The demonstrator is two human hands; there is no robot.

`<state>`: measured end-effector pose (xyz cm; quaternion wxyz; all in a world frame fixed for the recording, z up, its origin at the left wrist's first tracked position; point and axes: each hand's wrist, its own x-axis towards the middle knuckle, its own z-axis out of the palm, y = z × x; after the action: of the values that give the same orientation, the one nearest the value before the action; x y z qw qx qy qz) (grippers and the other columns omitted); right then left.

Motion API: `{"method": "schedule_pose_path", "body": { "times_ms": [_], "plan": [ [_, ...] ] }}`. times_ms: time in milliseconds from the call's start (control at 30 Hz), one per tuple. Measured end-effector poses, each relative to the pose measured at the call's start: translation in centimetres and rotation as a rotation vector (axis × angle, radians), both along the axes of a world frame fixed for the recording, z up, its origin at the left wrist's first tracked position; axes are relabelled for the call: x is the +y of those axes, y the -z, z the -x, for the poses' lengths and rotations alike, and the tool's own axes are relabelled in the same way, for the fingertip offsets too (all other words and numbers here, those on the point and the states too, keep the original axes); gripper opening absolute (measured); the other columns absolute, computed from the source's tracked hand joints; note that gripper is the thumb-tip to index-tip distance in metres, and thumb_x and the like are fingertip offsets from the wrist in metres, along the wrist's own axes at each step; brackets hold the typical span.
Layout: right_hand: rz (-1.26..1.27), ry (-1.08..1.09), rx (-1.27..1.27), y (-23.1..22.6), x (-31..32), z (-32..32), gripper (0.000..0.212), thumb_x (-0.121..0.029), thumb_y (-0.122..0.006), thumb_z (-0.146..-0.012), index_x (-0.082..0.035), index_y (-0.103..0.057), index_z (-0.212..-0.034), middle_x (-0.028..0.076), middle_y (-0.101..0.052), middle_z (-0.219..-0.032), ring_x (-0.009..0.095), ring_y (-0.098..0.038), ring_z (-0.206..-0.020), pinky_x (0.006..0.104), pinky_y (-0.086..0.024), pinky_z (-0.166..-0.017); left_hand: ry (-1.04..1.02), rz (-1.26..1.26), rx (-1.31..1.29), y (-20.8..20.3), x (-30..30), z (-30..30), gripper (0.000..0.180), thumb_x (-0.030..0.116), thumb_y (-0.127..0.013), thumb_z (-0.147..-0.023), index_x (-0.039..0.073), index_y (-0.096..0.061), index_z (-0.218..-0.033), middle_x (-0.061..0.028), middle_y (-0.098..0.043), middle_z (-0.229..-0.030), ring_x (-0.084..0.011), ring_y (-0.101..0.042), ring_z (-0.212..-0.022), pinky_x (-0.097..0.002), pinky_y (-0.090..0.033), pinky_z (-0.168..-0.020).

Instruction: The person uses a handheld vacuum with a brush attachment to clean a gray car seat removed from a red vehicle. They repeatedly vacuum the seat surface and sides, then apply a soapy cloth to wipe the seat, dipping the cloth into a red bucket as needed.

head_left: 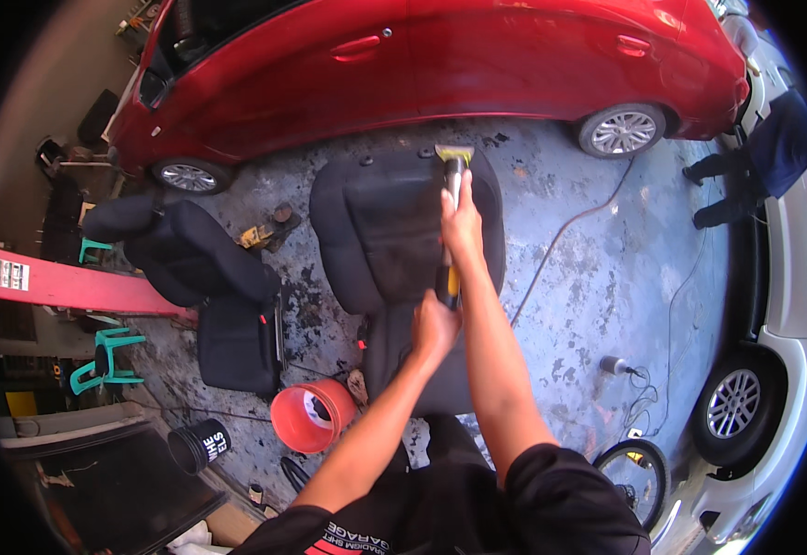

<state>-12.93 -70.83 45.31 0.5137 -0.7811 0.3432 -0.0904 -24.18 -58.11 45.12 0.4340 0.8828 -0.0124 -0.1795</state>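
Person's left hand (436, 324) is closed around the lower handle of a long black-and-yellow tool (448, 279), right hand (462, 227) wrapped higher up its shaft, both gripping. The tool points away from the body over a black car seat (399, 245), its flat nozzle (454, 152) at the backrest's top right, contact unclear. Second black seat (223, 254) stands left, red bucket (339, 400) near the first seat's lower left, red car (515, 74) beyond.
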Motion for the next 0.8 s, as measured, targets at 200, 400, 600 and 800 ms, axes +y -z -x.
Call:
{"method": "schedule_pose_path", "body": {
  "times_ms": [200, 400, 600, 800],
  "plan": [
    [-0.04, -0.067, 0.101, -0.7, 1.4, 3.7, 0.073, -0.044, -0.052, -0.111, -0.026, -0.019, -0.174, 0.032, -0.076, -0.111, 0.05, -0.074, -0.104, 0.0579, -0.056, -0.088, 0.025, 0.005, 0.08, 0.4, 1.7, 4.7, 0.053, 0.037, -0.082, -0.089, -0.009, -0.062, -0.105, -0.0374, -0.073, -0.099, -0.0566, -0.071, -0.1, -0.0588, -0.057, -0.083],
    [-0.07, -0.024, 0.045, -2.3, -2.1, -0.9, 0.074, -0.041, -0.053, -0.111, -0.025, -0.018, -0.174, 0.022, -0.076, -0.088, 0.035, -0.075, -0.067, 0.0486, -0.059, -0.069, 0.04, -0.033, 0.023, 0.0, -2.0, -0.7, 0.046, 0.031, -0.079, -0.09, -0.008, -0.062, -0.107, -0.0365, -0.074, -0.1, -0.0551, -0.072, -0.1, -0.0587, -0.058, -0.085],
    [-0.249, -0.044, -0.048, -1.5, 2.6, 3.9, 0.075, -0.032, -0.057, -0.112, -0.028, -0.015, -0.175, 0.008, -0.059, -0.07, 0.018, -0.06, -0.051, 0.0366, -0.053, -0.048, 0.014, -0.091, 0.047, 3.3, 2.7, 4.4, 0.041, 0.023, -0.08, -0.087, -0.004, -0.058, -0.108, -0.0361, -0.073, -0.096, -0.0547, -0.071, -0.097, -0.062, -0.057, -0.081],
    [-0.312, -0.172, 0.048, 2.0, 11.4, 12.2, 0.08, -0.029, -0.058, -0.113, -0.031, -0.009, -0.175, 0.012, -0.068, -0.074, 0.02, -0.064, -0.055, 0.0385, -0.053, -0.054, -0.144, -0.163, 0.029, 7.7, 10.0, 15.4, 0.046, 0.028, -0.086, -0.083, 0.001, -0.056, -0.105, -0.0299, -0.073, -0.086, -0.0532, -0.072, -0.084, -0.0618, -0.056, -0.073]
  ]
}}
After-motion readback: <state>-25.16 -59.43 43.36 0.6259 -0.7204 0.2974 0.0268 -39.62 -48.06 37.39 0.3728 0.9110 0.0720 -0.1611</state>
